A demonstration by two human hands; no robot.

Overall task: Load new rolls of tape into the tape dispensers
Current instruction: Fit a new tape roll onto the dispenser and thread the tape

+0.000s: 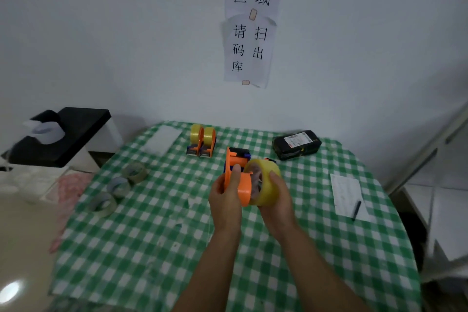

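Above the middle of the table my left hand [225, 195] grips an orange tape dispenser [240, 180] with a blue front part, thumb pressed on its side plate. My right hand [276, 197] holds a full yellowish tape roll [266, 185] against the dispenser's hub. Two loaded orange dispensers [202, 140] with yellow rolls stand side by side at the back of the table. Three nearly used-up tape rolls [117, 186] lie in a diagonal row on the left side of the green checked tablecloth [157, 235].
A black handheld scanner [296, 144] lies at the back right. A sheet of paper [348, 195] with a black pen [357, 210] lies on the right. A black-topped white box [63, 134] stands off the table's left. Paper signs [249, 23] hang on the wall.
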